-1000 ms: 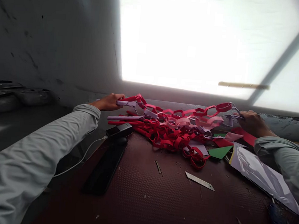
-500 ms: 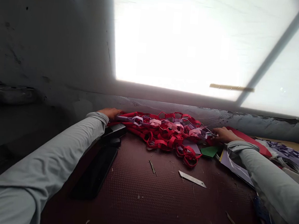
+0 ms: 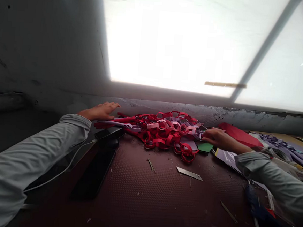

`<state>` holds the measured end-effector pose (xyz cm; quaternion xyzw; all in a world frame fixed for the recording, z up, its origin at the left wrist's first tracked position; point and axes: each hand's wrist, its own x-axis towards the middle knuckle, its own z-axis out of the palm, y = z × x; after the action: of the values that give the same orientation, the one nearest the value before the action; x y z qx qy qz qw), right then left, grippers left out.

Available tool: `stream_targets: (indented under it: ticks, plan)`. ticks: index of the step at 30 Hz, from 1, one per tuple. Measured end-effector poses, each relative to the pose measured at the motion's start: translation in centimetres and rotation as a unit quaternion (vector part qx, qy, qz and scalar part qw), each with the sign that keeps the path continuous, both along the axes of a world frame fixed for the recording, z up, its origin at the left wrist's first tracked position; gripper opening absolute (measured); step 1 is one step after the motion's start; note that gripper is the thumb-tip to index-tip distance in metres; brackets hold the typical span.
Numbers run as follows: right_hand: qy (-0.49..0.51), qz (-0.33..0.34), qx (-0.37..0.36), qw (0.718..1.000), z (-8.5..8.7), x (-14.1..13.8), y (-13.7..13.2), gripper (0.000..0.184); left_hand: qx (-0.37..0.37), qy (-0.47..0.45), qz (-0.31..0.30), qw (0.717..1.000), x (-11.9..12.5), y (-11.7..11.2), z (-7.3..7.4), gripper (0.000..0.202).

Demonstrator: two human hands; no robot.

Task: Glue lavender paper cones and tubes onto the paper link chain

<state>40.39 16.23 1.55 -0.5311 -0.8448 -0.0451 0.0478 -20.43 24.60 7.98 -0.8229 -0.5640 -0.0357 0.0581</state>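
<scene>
A paper chain [image 3: 166, 128] of red, pink and purple links lies heaped at the back of the table, against the base of the wall. Rolled paper sticks [image 3: 107, 123], red and purple, poke out of its left side. My left hand [image 3: 99, 111] is just above those stick ends, fingers stretched out and holding nothing. At the right end of the heap, my right hand [image 3: 215, 136] has its fingers bent together on the purple links; its fingertips are partly hidden. A piece of green paper [image 3: 205, 146] lies under that hand.
A black phone [image 3: 94, 173] and a dark mouse-like object [image 3: 112, 144] lie at left, near a white cable [image 3: 60, 171]. A bare cutter blade [image 3: 189, 173] rests mid-table. At right are red paper [image 3: 239, 135], purple strips [image 3: 276, 143] and a blue tool [image 3: 256, 202].
My left hand has let go of the stick ends and moved left, its fingers now spread. My right hand stays at the chain's right end. The view has turned slightly right.
</scene>
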Motion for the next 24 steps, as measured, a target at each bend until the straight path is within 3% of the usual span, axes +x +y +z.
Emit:
stream_targets:
  ticks: [2,4,8,11,12,15,19,24]
  plan:
    - [0.047,0.05,-0.072,0.995,-1.4,-2.8,-2.3,0.044,0.034,0.009,-0.017,0.999,2.5,-1.7,0.8,0.064]
    - [0.073,0.065,-0.099,0.99,-3.0,-5.3,-4.2,0.051,0.054,-0.001,-0.053,0.997,5.4,-3.8,1.3,0.059]
    - [0.092,0.071,-0.102,0.988,-5.1,-7.9,-5.5,0.05,0.023,-0.002,-0.125,0.992,11.2,-8.2,0.5,0.045]
    - [0.133,0.099,-0.111,0.98,-5.2,-7.7,-5.0,0.053,-0.001,-0.004,-0.21,0.978,14.5,-10.6,-1.9,0.036]
    - [0.13,0.101,-0.11,0.98,-5.1,-7.3,-4.7,0.058,-0.009,0.003,-0.213,0.977,15.3,-11.1,-2.9,0.035]
    - [0.056,0.061,-0.068,0.994,-4.7,-6.2,-4.3,0.06,-0.041,0.033,-0.187,0.981,16.9,-11.5,-6.1,0.037]
    - [-0.015,0.031,0.001,0.999,-4.2,-6.1,-5.3,0.02,-0.038,0.024,-0.171,0.984,17.7,-11.0,-9.2,0.025]
    - [-0.078,0.058,0.087,0.991,-2.0,-8.6,-7.7,0.027,-0.014,-0.01,-0.142,0.99,17.9,-10.6,-11.3,0.028]
